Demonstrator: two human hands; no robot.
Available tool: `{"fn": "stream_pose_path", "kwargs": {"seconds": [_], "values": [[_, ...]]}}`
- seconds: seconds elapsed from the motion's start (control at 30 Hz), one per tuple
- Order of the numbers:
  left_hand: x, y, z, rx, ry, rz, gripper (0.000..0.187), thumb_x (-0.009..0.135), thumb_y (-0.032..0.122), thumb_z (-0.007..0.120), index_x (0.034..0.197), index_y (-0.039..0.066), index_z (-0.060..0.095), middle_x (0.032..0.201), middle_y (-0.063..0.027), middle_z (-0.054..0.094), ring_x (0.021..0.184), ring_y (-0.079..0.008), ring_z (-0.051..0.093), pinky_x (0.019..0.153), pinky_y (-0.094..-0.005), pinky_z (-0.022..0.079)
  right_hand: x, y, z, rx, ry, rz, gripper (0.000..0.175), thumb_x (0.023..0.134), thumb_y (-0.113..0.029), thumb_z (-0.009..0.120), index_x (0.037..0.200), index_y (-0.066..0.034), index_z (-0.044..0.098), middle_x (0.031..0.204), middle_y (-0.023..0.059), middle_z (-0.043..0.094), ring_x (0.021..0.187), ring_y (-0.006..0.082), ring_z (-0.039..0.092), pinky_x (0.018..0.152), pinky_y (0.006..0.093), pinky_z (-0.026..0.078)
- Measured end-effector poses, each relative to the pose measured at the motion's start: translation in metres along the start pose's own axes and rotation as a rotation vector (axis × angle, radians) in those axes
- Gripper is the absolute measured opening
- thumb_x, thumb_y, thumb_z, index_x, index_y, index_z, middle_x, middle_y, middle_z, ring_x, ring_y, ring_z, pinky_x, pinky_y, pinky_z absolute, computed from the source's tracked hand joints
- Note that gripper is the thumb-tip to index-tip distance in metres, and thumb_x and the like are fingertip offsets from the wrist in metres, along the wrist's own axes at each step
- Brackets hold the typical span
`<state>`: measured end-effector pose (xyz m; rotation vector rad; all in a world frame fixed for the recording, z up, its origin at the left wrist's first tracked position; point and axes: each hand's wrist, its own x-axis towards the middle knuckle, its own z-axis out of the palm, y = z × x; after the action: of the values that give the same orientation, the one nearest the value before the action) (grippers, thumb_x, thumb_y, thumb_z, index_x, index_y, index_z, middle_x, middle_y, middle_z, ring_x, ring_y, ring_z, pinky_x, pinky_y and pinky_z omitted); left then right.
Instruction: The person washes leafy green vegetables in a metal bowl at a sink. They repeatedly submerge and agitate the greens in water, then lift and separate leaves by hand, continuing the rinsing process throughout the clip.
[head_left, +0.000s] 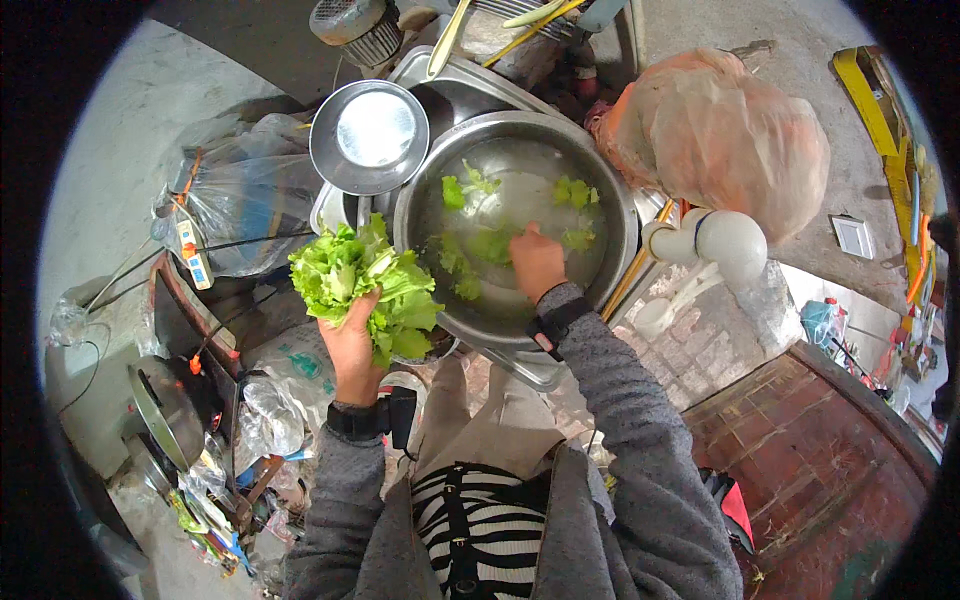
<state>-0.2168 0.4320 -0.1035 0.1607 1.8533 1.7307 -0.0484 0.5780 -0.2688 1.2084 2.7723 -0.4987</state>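
Note:
My left hand (351, 345) is closed around a bunch of green leaf lettuce (360, 281), held beside the left rim of a large metal basin (626, 225). Water fills part of this basin, and several loose lettuce pieces (574, 193) lie in it. Over the basin's middle, my right hand (537, 261) reaches down to the water with its fingers bent. A lettuce leaf (487, 244) lies just left of those fingers. Whether they grip anything is hidden by the back of the hand.
A shallow metal bowl (369, 136) overlaps the basin's upper left. To the right sit a large filled plastic bag (720, 142), a white ladle-like dipper (727, 244) and wooden chopsticks (637, 262). On the left are a power strip (193, 255) with cables and a wok (169, 412).

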Motion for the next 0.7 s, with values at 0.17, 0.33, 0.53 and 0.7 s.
{"fn": "stream_pose_path", "kwargs": {"seconds": [0.17, 0.33, 0.53, 0.7], "values": [[-0.005, 0.013, -0.011, -0.012, 0.059, -0.042, 0.044, 0.077, -0.003, 0.069, 0.118, 0.0, 0.054, 0.11, -0.0066, 0.061, 0.095, -0.0176, 0.06, 0.082, -0.0315, 0.048, -0.008, 0.022, 0.006, 0.182, 0.016, 0.023, 0.003, 0.069, -0.007, 0.061, 0.071, -0.0055, 0.062, 0.094, 0.0214, 0.056, 0.068, 0.0357, 0.064, 0.058, 0.0456, 0.052], [-0.011, 0.02, -0.013, -0.011, 0.038, -0.049, 0.041, 0.078, -0.001, 0.067, 0.117, 0.001, 0.054, 0.106, -0.0058, 0.062, 0.091, -0.0174, 0.06, 0.079, -0.0317, 0.049, -0.009, 0.022, 0.0, 0.16, -0.191, -0.078, 0.005, 0.073, -0.011, 0.06, 0.073, -0.0064, 0.063, 0.08, 0.0192, 0.062, 0.071, 0.0374, 0.063, 0.063, 0.0481, 0.051], [-0.015, 0.014, -0.007, 0.042, 0.041, -0.072, 0.042, 0.078, -0.001, 0.069, 0.117, 0.002, 0.054, 0.103, -0.0057, 0.063, 0.089, -0.0171, 0.061, 0.078, -0.0309, 0.049, -0.024, 0.012, -0.037, 0.409, -0.091, -0.014, 0.014, 0.078, -0.014, 0.062, 0.085, -0.002, 0.064, 0.08, 0.0178, 0.065, 0.076, 0.0364, 0.064, 0.066, 0.0457, 0.049], [-0.026, -0.021, 0.033, -0.113, -0.203, -0.117, 0.045, 0.081, 0.002, 0.068, 0.122, 0.002, 0.05, 0.11, -0.0084, 0.062, 0.094, -0.0206, 0.063, 0.079, -0.0342, 0.053, -0.052, 0.001, -0.089, 1.021, 0.215, 0.196, 0.023, 0.079, -0.011, 0.072, 0.096, 0.0012, 0.064, 0.081, 0.0113, 0.067, 0.07, 0.0191, 0.064, 0.063, 0.0309, 0.049]]}}
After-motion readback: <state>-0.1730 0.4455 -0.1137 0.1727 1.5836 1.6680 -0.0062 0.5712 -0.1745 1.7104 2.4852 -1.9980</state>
